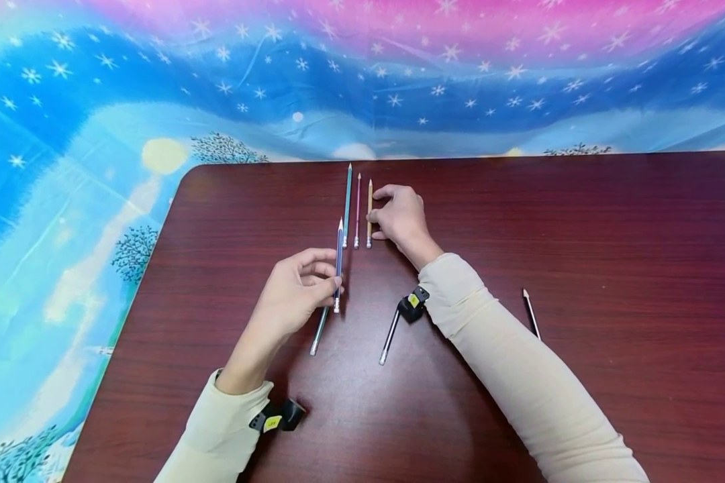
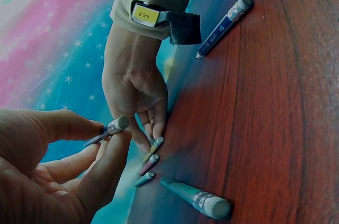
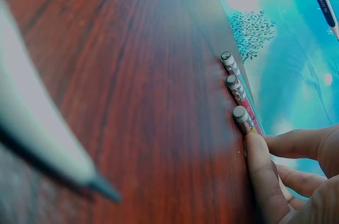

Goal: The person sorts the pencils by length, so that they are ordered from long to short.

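My left hand (image 1: 296, 292) pinches a dark blue pencil (image 1: 339, 258) between thumb and fingers, raised off the table with its tip pointing away; its eraser end faces the left wrist view. At the table's far edge, my right hand (image 1: 405, 218) has thumb and fingertips at the sides of a yellow pencil (image 1: 370, 201), which lies on the wood. Left of it lie a pink pencil (image 1: 358, 208) and a teal pencil (image 1: 348, 194), side by side with tips away. Their eraser ends (image 3: 233, 80) line up roughly in the right wrist view.
Below the left hand lies a green pencil (image 1: 319, 332), partly hidden. A dark blue pencil (image 1: 389, 339) lies under the right wrist camera (image 1: 412, 305). Another dark pencil (image 1: 530, 312) is partly covered by the right sleeve. A patterned cloth (image 1: 362, 80) hangs behind the brown table (image 1: 640, 268).
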Tool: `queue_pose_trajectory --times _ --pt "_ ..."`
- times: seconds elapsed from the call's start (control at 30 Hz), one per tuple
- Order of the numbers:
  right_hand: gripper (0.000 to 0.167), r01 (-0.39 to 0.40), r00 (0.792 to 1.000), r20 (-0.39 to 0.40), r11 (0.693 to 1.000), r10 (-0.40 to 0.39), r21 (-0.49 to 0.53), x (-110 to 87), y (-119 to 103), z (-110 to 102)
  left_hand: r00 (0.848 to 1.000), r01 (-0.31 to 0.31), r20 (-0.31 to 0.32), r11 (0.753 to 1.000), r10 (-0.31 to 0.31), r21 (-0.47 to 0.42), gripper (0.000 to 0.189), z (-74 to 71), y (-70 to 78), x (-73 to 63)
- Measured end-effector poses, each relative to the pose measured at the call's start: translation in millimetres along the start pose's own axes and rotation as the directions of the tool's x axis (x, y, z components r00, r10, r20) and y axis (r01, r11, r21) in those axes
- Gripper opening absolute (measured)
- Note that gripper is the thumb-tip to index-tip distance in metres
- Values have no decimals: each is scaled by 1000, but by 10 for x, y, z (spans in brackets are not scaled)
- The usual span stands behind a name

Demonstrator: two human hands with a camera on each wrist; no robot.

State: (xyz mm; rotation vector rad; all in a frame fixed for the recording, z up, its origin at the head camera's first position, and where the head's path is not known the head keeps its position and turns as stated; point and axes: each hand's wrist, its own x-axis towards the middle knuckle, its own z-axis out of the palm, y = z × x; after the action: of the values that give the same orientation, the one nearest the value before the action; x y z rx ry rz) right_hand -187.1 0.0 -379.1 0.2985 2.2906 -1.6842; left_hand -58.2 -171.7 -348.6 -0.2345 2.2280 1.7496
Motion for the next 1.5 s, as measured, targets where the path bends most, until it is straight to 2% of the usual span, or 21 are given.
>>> queue_pose_trajectory --times 1.07,1.5 --pt "42 6 1000 8 1000 -6 12 -11 0 -22 1000 -1 9 1000 1 -1 43 2 -14 8" --pt "41 13 1000 6 998 -13 59 -21 3 -17 1000 -14 11 1000 14 5 43 -1 -17 11"
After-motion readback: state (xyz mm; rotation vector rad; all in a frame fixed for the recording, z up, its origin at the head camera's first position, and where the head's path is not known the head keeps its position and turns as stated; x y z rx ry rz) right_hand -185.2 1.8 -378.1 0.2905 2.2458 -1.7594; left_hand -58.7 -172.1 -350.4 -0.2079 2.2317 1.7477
